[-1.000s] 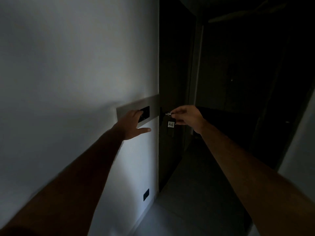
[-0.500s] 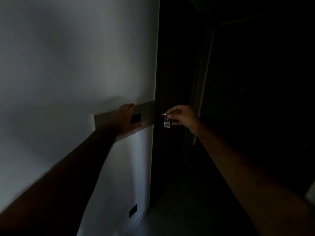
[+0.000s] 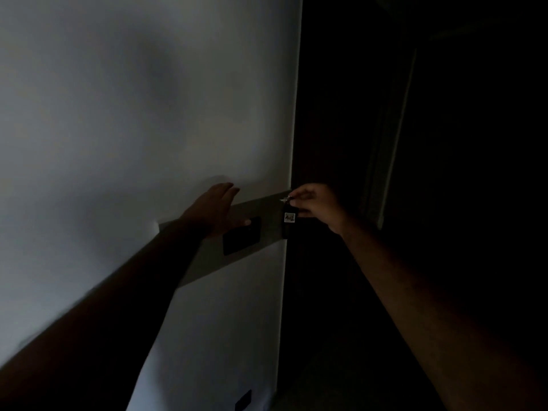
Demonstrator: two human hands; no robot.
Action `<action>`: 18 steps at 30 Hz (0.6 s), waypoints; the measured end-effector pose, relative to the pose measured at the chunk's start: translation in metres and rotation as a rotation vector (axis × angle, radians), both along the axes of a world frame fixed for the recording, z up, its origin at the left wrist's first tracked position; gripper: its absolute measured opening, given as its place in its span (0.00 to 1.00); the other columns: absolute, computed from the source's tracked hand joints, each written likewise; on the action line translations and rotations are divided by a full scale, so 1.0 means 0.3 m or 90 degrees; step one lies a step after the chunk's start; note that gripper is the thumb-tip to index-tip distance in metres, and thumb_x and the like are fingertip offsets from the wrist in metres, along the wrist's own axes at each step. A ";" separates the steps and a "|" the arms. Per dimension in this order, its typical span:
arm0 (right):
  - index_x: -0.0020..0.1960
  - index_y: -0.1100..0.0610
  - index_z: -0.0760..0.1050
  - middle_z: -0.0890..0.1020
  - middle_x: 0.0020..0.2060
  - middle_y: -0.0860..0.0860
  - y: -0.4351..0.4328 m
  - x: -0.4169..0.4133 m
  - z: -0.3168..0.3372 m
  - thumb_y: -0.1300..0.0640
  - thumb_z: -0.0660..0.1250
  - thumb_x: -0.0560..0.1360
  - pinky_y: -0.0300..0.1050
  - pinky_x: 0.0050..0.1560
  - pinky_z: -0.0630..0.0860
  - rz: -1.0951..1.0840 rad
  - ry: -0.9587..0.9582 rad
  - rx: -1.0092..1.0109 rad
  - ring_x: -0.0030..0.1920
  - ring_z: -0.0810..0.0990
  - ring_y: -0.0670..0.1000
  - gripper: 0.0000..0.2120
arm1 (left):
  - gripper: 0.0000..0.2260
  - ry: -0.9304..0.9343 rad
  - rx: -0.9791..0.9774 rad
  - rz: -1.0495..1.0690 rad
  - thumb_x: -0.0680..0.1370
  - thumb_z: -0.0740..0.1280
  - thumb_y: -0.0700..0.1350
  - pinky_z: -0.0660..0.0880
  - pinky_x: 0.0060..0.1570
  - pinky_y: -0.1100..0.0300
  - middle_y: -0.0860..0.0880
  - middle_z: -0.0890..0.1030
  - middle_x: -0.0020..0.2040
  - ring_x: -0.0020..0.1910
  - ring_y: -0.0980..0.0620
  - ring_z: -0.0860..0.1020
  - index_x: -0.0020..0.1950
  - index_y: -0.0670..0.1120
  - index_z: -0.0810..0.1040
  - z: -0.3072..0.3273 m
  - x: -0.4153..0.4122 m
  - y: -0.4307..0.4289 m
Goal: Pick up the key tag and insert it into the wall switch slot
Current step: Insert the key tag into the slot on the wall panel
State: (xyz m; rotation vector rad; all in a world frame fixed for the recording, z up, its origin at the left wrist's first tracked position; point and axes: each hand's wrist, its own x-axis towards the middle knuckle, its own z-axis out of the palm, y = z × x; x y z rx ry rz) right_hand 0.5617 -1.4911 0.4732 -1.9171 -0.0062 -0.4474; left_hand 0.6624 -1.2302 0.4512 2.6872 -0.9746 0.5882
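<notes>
Head view: key tag now nearer panel

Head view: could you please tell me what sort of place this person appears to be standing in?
Probably a dim indoor entryway or corridor, perhaps of a hotel room. A grey panel with a dark switch plate is set in a pale wall, beside a dark doorway, and the right hand holds a key tag.
</notes>
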 end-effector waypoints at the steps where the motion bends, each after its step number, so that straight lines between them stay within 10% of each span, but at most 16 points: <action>1: 0.61 0.71 0.75 0.79 0.49 0.61 -0.009 0.037 -0.001 0.70 0.68 0.76 0.46 0.47 0.82 0.005 -0.006 0.008 0.49 0.81 0.54 0.14 | 0.44 -0.006 0.006 0.000 0.75 0.67 0.67 0.53 0.78 0.49 0.43 0.55 0.82 0.81 0.43 0.53 0.81 0.44 0.57 0.003 0.021 -0.008; 11: 0.44 0.56 0.77 0.80 0.41 0.53 -0.077 0.390 -0.030 0.70 0.68 0.76 0.41 0.41 0.82 0.120 -0.011 0.006 0.43 0.81 0.48 0.10 | 0.41 -0.092 0.032 0.068 0.76 0.68 0.64 0.52 0.78 0.50 0.40 0.57 0.82 0.81 0.42 0.55 0.80 0.41 0.59 -0.009 0.137 -0.021; 18: 0.52 0.62 0.81 0.82 0.47 0.61 -0.076 0.632 -0.049 0.68 0.73 0.73 0.53 0.50 0.83 0.243 -0.036 -0.041 0.49 0.83 0.55 0.08 | 0.37 -0.333 0.008 0.235 0.78 0.64 0.64 0.57 0.76 0.40 0.35 0.60 0.80 0.79 0.34 0.59 0.76 0.38 0.66 0.045 0.193 -0.003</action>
